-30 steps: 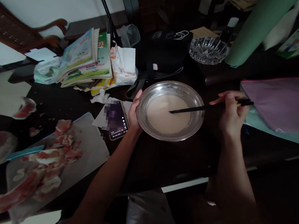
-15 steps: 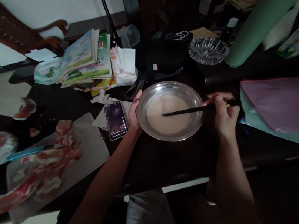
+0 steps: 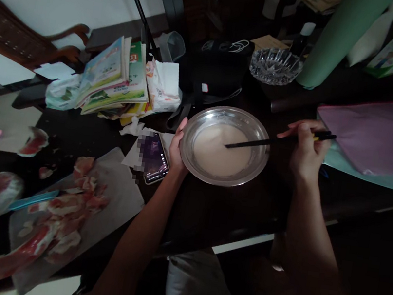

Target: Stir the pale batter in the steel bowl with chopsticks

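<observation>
A shiny metal bowl (image 3: 257,169) sits on the dark table in front of me, holding a pale, creamy liquid (image 3: 213,155). My left hand (image 3: 177,144) is closed around the bowl's left rim, its thumb up on the edge. Black chopsticks (image 3: 267,142) slant down leftward, their tips in the liquid near the bowl's middle. Their upper end is pinched in my right hand (image 3: 307,147), right of the bowl. Whether it is one stick or a pair pressed together is hard to make out.
Left of the bowl lie a lit phone (image 3: 157,161) and a cutting board (image 3: 121,180) bearing melon rind pieces and a blue-handled knife (image 3: 35,200). Behind stand stacked books (image 3: 114,81), a tissue pack (image 3: 163,88) and a glass ashtray (image 3: 275,66). A purple pouch (image 3: 378,138) lies right.
My right hand has moved right, drawing the chopstick tips from left of the bowl's centre to a little right of where they were. My left hand and the bowl stay put.
</observation>
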Demonstrator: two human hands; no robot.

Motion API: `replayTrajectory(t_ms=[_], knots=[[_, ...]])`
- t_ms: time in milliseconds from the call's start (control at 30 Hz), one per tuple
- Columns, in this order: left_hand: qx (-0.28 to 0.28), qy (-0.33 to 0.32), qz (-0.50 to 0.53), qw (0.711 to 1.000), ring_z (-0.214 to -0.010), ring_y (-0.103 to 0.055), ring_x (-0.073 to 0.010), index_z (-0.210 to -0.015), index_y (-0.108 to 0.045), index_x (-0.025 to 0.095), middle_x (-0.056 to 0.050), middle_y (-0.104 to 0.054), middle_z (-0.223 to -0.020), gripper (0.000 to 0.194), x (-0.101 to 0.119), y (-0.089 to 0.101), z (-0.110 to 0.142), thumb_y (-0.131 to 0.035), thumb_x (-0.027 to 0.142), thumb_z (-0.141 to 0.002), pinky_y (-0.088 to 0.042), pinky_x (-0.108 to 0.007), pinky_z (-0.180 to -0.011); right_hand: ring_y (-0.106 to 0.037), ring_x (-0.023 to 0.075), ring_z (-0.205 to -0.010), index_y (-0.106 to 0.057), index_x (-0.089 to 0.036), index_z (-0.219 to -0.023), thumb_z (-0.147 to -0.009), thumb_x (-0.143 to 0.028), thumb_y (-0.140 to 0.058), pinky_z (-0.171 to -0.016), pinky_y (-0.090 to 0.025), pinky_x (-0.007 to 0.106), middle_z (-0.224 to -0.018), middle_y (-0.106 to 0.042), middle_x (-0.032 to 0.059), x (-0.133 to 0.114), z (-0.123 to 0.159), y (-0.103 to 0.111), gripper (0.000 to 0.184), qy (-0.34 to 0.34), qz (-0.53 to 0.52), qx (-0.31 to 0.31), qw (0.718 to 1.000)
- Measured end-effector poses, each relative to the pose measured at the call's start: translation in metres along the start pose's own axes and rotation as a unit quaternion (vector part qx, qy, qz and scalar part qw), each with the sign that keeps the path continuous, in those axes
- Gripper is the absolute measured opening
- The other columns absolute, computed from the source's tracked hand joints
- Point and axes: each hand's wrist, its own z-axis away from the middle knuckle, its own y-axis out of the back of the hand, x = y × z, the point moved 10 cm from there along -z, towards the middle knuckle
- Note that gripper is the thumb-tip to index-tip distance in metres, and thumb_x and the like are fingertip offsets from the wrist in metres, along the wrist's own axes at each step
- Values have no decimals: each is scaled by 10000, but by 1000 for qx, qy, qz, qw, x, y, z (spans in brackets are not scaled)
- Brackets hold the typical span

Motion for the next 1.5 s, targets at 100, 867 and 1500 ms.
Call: replayTrajectory(t_ms=[100, 867, 1500], knots=[[3, 4, 8, 1000, -1171, -649, -168, -1062, -749, 241, -4, -755, -1163, 309, 0, -1, 1, -478, 187, -923, -457, -287, -1063, -647, 149, -557, -680, -245, -795, -909, -465, -636, -600, -503, 337, -651, -656, -27, 4, 2, -9, 251, -23, -7, -40, 999], [2, -4, 0, 1000, -1191, -640, -182, -1058, -747, 242, -4, -764, -1126, 290, -1, 1, -2, -508, 207, -897, -454, -295, -1063, -687, 168, -612, -706, -261, -820, -911, -452, -656, -631, -516, 345, -662, -682, -23, 2, 1, -13, 217, -8, -15, -58, 998], [14, 11, 13, 1000, -1184, -641, -177, -1044, -751, 238, -4, -771, -1107, 318, -1, 0, 0, -461, 185, -924, -474, -276, -1032, -636, 137, -538, -701, -262, -783, -915, -435, -647, -596, -504, 323, -627, -648, -42, 1, 4, -14, 225, -20, -32, -49, 998]])
